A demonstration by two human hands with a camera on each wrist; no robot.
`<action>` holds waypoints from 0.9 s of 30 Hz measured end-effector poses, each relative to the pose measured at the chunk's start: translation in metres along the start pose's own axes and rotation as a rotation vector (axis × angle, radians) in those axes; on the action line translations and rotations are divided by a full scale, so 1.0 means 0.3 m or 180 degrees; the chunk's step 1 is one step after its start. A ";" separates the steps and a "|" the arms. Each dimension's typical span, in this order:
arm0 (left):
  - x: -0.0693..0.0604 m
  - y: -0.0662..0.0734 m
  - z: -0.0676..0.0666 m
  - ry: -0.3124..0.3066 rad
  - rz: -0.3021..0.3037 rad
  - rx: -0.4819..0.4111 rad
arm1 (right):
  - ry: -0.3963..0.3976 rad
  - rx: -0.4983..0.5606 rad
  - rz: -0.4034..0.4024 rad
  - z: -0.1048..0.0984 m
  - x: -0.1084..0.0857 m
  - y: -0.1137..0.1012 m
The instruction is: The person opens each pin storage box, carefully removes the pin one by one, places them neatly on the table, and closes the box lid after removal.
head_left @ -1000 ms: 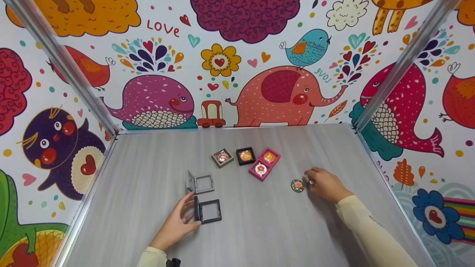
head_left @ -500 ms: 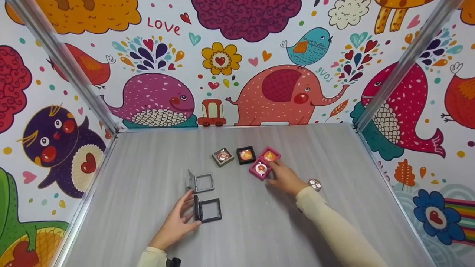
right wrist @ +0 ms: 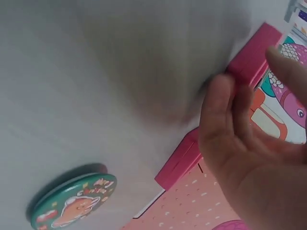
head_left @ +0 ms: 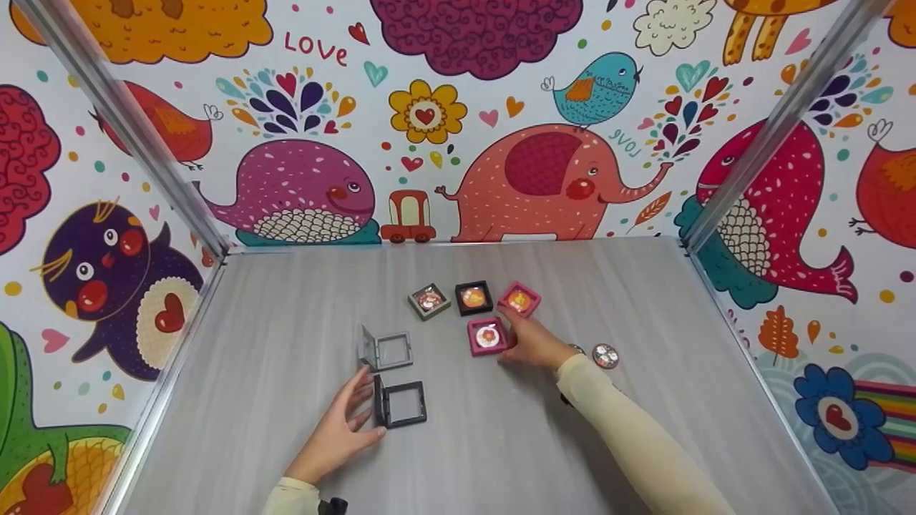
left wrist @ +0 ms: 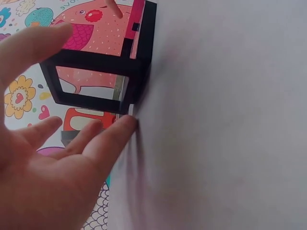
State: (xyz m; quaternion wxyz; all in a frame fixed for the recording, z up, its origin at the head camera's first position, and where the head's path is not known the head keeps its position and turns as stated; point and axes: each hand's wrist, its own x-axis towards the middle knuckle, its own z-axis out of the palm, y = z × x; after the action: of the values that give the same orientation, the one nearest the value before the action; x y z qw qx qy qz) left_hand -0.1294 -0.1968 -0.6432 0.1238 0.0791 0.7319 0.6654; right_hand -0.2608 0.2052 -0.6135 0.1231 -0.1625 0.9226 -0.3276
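Observation:
A black hinged display frame stands open beside my left hand, one panel upright and one flat. In the left wrist view the fingers and thumb are spread and relaxed around the black frame. My right hand holds a small pink display frame by its right side. That pink frame contains a round white badge with a red flower. A second pink frame with an orange badge lies just behind the hand. In the right wrist view, fingertips meet the edge of the held pink frame.
A grey hinged frame stands open behind the black one. Further back lie a filled olive-grey frame and a filled black frame. By my right wrist are a round badge and a partly hidden green badge.
My right hand has left the loose badges and moved left to the pink frames. The flower one has been turned, shifted left and nearer, apart from the other. My left hand stays put.

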 end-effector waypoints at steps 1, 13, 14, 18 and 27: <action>-0.001 0.001 -0.001 0.0006 0.0001 0.0005 | -0.0065 0.0020 -0.0013 0.002 0.006 0.001; -0.020 0.028 -0.028 0.0030 0.0044 0.0155 | -0.0123 -0.0197 -0.0036 0.009 0.016 -0.007; -0.021 0.036 -0.032 0.0066 0.0083 0.0174 | -0.0135 -0.0154 -0.0005 0.006 0.011 -0.008; -0.024 0.084 -0.049 0.0349 0.0322 0.0211 | -0.0140 -0.0012 0.0055 -0.009 -0.021 -0.007; 0.024 0.249 0.006 0.0799 0.1032 0.0328 | -0.0020 0.0088 -0.0185 -0.064 -0.129 -0.063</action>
State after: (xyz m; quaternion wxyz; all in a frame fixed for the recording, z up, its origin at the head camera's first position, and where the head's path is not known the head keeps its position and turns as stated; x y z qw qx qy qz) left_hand -0.1395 -0.1855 -0.5697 -0.0813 0.1185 0.7523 0.6429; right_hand -0.2277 0.2170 -0.5823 0.1186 -0.1886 0.9124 -0.3432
